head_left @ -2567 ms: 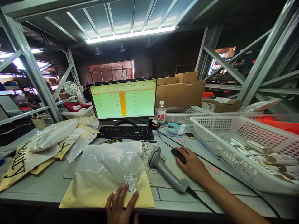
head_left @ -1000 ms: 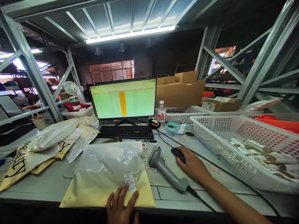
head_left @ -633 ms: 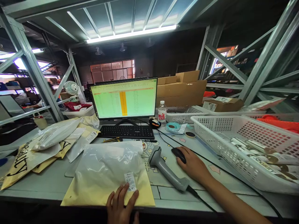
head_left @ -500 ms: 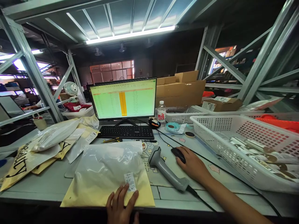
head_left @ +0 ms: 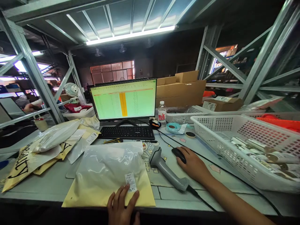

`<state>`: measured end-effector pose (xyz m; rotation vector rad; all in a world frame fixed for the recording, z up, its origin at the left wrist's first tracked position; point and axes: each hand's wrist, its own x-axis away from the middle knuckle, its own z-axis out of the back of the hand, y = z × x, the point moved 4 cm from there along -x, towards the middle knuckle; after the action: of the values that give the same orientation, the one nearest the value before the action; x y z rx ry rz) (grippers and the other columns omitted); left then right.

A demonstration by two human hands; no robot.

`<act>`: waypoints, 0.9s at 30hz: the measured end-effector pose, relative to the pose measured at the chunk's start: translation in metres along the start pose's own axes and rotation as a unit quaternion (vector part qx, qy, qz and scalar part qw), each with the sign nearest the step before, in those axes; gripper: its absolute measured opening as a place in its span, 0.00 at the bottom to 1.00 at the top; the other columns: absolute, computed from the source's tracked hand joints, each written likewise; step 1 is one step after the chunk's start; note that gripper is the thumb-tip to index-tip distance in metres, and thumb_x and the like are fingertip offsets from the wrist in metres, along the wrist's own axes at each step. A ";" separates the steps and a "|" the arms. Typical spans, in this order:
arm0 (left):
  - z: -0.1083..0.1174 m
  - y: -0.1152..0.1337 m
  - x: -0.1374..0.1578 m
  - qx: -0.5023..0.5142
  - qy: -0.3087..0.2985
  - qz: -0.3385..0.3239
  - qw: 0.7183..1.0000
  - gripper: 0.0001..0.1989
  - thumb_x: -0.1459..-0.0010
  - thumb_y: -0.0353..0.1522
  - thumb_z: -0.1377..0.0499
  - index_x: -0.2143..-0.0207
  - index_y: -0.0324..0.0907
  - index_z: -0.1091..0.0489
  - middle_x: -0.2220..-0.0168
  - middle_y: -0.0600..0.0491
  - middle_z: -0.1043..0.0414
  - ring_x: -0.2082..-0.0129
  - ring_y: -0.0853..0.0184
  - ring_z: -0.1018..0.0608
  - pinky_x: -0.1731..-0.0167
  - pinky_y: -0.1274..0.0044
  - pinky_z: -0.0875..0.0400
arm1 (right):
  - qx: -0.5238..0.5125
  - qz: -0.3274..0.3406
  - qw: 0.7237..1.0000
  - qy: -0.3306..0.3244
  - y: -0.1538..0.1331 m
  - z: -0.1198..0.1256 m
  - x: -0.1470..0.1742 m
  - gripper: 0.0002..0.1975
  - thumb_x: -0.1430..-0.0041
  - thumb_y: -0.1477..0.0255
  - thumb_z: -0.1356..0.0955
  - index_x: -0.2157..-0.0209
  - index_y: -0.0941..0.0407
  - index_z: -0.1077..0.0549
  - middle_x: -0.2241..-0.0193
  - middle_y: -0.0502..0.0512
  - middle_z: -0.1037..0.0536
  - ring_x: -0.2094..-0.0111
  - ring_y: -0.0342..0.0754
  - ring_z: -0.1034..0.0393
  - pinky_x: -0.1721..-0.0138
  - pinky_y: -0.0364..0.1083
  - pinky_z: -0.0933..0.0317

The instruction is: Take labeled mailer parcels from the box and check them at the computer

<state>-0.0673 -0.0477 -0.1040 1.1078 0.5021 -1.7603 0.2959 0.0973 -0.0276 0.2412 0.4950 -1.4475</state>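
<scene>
My left hand lies with fingers spread on the lower edge of a yellow and white plastic mailer bag, just below its white barcode label. Under my right hand is a black computer mouse, with the fingers curved over it. A grey handheld barcode scanner rests on the patterned desk mat between my two hands, its cable running toward the front edge. Behind the bag stand a black keyboard and a lit monitor showing a spreadsheet with one orange column.
More mailer bags are heaped at the left. A white perforated basket with several rolls stands at the right. A water bottle, a teal tape roll and a large cardboard box sit further back. Metal shelf posts frame the desk.
My hands, the bag and the scanner stay practically where they were. At the far left, a person's arm behind the shelf post shows more than before.
</scene>
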 end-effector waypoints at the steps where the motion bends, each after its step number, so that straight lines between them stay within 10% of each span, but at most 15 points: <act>1: 0.000 0.000 0.000 0.001 -0.002 0.002 1.000 0.29 0.52 0.45 0.27 0.46 0.61 0.24 0.46 0.51 0.22 0.48 0.55 0.22 0.45 0.62 0.41 | -0.001 -0.002 1.000 -0.003 0.000 0.000 0.000 0.28 0.34 0.61 0.40 0.38 0.58 0.31 0.38 0.62 0.32 0.42 0.60 0.32 0.42 0.57 0.33; 18: 0.003 0.000 -0.002 0.018 -0.023 0.015 0.999 0.26 0.47 0.41 0.30 0.45 0.60 0.25 0.43 0.51 0.24 0.46 0.54 0.23 0.44 0.61 0.41 | -0.001 -0.005 1.000 -0.001 0.003 -0.004 -0.001 0.28 0.35 0.61 0.41 0.38 0.57 0.31 0.38 0.62 0.32 0.41 0.59 0.33 0.40 0.57 0.35; 27: 0.027 -0.003 -0.013 0.063 -0.140 0.021 0.988 0.36 0.44 0.31 0.38 0.33 0.54 0.39 0.38 0.51 0.30 0.40 0.54 0.27 0.42 0.62 0.34 | 0.001 0.000 1.000 -0.006 -0.001 -0.001 -0.001 0.28 0.34 0.62 0.40 0.38 0.59 0.31 0.39 0.63 0.32 0.42 0.59 0.33 0.41 0.56 0.34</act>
<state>-0.0805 -0.0599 -0.0795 0.9281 0.1968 -1.8938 0.2944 0.0986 -0.0277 0.2338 0.4852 -1.4494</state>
